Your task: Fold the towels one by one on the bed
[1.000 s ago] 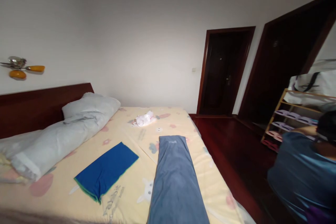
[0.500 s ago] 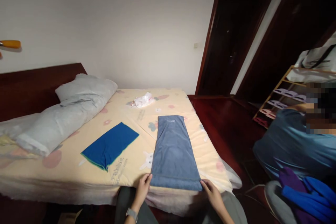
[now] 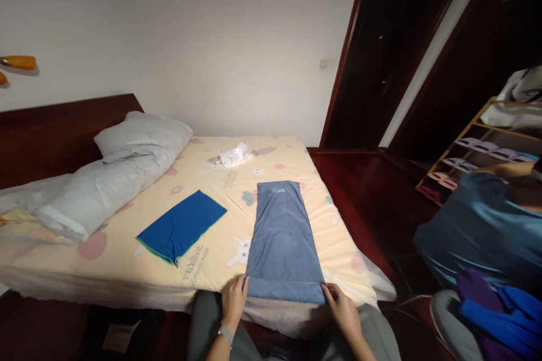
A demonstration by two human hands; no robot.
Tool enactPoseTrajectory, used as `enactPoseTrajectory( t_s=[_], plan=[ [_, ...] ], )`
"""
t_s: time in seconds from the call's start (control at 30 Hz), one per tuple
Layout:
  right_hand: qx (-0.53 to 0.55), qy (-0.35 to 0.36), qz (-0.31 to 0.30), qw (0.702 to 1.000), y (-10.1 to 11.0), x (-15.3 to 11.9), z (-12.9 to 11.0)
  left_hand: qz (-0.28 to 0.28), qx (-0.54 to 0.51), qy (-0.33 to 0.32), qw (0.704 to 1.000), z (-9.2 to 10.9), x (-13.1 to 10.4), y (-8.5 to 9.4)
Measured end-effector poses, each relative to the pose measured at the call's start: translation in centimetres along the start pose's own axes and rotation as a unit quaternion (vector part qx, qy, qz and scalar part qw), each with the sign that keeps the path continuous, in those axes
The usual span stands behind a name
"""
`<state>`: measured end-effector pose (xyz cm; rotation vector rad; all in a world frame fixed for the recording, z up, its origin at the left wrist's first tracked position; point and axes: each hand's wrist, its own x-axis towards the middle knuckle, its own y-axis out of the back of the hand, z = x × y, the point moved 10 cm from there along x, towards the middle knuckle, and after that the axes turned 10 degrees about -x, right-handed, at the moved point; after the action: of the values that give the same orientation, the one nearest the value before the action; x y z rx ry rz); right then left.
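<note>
A long grey-blue towel (image 3: 283, 231) lies lengthwise on the bed, with small white lettering at its far end and a folded band along its near edge. My left hand (image 3: 235, 300) pinches the near left corner of that band; a watch is on this wrist. At the near right corner, my right hand (image 3: 339, 306) has thumb and finger closed on the towel. Left of the towel, a smaller blue cloth with green edging (image 3: 182, 225) lies spread on the bed, creased at its near corner.
The bed (image 3: 156, 287) carries a grey quilt (image 3: 122, 180) on the left and a crumpled white item (image 3: 234, 155) toward the wall. At right, a person in a blue top (image 3: 470, 231) is near blue and purple cloths (image 3: 503, 310) and a shoe rack (image 3: 457, 146).
The folded band at the towel's near edge looks wider and more distinct. My left hand has turned over its corner slightly. The view has shifted a little to the left.
</note>
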<state>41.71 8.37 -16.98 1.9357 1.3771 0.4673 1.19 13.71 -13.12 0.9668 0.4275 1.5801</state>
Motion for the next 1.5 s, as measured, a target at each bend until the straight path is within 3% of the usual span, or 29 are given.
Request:
enactPoseTrajectory(
  t_s=[0.17,0.3,0.4,0.5,0.63,0.73,0.83,0.9,1.1,1.33,1.5],
  plan=[
    [-0.093,-0.027,0.007,0.995,-0.6,-0.5,0.3,0.033,0.061,-0.056,0.996,1.7,-0.1,0.7],
    [-0.075,-0.011,0.052,0.996,-0.2,-0.7,0.1,0.051,0.112,-0.088,0.988,2.9,-0.2,1.5],
    [-0.046,0.042,0.127,0.990,1.1,-1.0,-0.5,0.034,0.108,-0.138,0.984,4.2,-0.7,1.5],
    [-0.078,0.146,0.174,0.971,1.5,-2.1,-2.0,-0.010,0.078,-0.187,0.979,5.3,-1.5,0.8],
    [-0.153,0.281,0.093,0.943,-1.5,-3.4,-3.7,-0.134,0.051,-0.221,0.965,5.7,-2.2,-1.1],
    [-0.178,0.289,0.049,0.939,-3.0,-3.1,-3.1,-0.200,0.037,-0.199,0.959,4.5,-2.0,-2.0],
    [-0.153,0.272,0.023,0.950,-3.5,-2.2,-2.1,-0.224,0.004,-0.179,0.958,3.0,-1.8,-2.2],
    [-0.113,0.258,0.015,0.959,-3.4,-1.7,-1.6,-0.208,-0.033,-0.156,0.965,1.8,-1.5,-1.9],
    [0.002,0.149,0.049,0.988,-1.7,-0.5,-0.2,-0.080,-0.192,-0.029,0.978,-2.1,-0.3,-0.5],
    [0.085,0.064,0.070,0.992,-1.3,1.1,0.8,-0.014,-0.245,0.024,0.969,-1.9,0.4,-0.5],
    [0.092,0.037,0.074,0.992,-0.9,2.6,0.7,0.047,-0.291,0.119,0.948,-3.0,0.9,-0.8]
  ],
)
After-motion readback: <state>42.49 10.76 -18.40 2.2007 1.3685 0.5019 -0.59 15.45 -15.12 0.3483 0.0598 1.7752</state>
